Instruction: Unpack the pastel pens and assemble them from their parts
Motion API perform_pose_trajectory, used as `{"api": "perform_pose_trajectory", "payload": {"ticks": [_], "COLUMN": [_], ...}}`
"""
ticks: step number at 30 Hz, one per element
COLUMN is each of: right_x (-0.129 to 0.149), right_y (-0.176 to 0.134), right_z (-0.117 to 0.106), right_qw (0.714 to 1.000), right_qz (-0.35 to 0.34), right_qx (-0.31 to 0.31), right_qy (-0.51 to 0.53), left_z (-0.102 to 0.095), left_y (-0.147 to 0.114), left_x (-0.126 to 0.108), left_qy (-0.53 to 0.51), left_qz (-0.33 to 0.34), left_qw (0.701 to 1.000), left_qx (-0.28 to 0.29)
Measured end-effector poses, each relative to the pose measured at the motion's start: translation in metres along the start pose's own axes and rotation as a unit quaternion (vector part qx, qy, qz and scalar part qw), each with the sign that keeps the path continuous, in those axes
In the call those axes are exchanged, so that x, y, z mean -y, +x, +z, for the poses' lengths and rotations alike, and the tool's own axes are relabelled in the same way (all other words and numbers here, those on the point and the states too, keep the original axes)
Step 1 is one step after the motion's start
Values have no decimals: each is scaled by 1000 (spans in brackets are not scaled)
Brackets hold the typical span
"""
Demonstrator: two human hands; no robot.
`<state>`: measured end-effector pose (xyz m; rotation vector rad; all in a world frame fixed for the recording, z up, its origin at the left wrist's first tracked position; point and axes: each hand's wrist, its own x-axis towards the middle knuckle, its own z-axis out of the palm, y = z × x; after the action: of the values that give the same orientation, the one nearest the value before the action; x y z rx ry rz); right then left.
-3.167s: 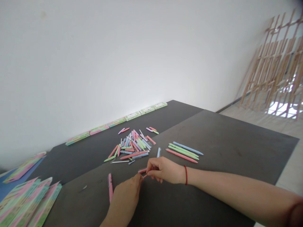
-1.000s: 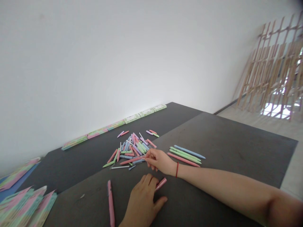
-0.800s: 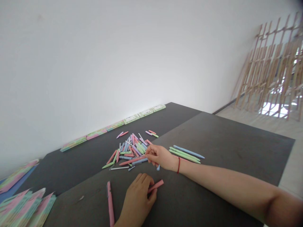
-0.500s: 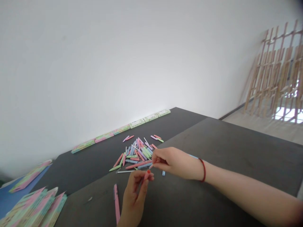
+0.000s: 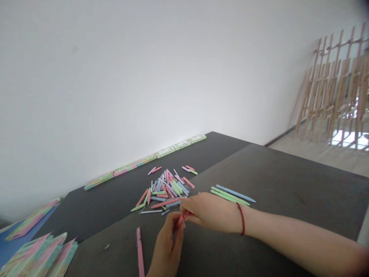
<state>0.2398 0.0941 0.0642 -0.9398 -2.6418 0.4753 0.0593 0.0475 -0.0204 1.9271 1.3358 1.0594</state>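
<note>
My left hand (image 5: 169, 246) is closed around a short red pen barrel (image 5: 180, 220), which is tilted up to the right. My right hand (image 5: 206, 211), with a red cord on the wrist, pinches at the barrel's upper end; its fingers hide what they grip there, apart from a bit of red. Just beyond the hands lies a heap of pen parts (image 5: 170, 186) in pink, green, blue and purple, with thin white refills among them. A long pink pen (image 5: 140, 252) lies left of my left hand.
Behind my right wrist lie a blue pen (image 5: 235, 193) and green pens (image 5: 227, 195). Flat pastel boxes (image 5: 127, 168) line the wall edge of the dark table (image 5: 276, 173). Pastel packets (image 5: 43, 256) overlap at the lower left. Wooden racks (image 5: 334, 88) lean at the far right.
My right hand has moved down and toward me, and its fingers now meet the open end of the red barrel. The blue and green pens have come into view behind the wrist.
</note>
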Motion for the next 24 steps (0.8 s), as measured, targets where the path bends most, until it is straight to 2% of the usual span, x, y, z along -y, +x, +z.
{"api": "perform_pose_trajectory", "payload": {"ticks": [3, 6, 8, 11, 14, 18, 20, 22, 24], "right_x": [-3, -9, -13, -19, -20, -18, -20, -27, -37], "right_y": [2, 5, 7, 10, 10, 10, 11, 13, 16], "right_z": [9, 19, 24, 26, 25, 24, 25, 25, 26], "right_qw": [999, 991, 977, 941, 921, 928, 945, 976, 995], "right_qz": [-1, -2, 3, 15, 19, 19, 29, 50, 80], "right_qx": [7, 4, 20, 70, 90, 85, 67, 24, -17], "right_qy": [53, 137, 214, 330, 378, 363, 318, 212, 66], "left_z": [6, 9, 9, 8, 7, 6, 6, 5, 5], "left_y": [-2, -3, -3, -2, -1, -2, -3, -4, -5], "left_x": [-1, 2, 5, 8, 7, 6, 7, 7, 5], "left_qy": [12, 6, -10, -40, -60, -52, -33, -4, 22], "left_qz": [-16, -39, -49, -57, -58, -25, -12, 0, 18], "left_qw": [999, 999, 999, 998, 996, 998, 999, 1000, 999], "left_qx": [34, 32, 20, -5, -10, 3, 9, 15, 26]}}
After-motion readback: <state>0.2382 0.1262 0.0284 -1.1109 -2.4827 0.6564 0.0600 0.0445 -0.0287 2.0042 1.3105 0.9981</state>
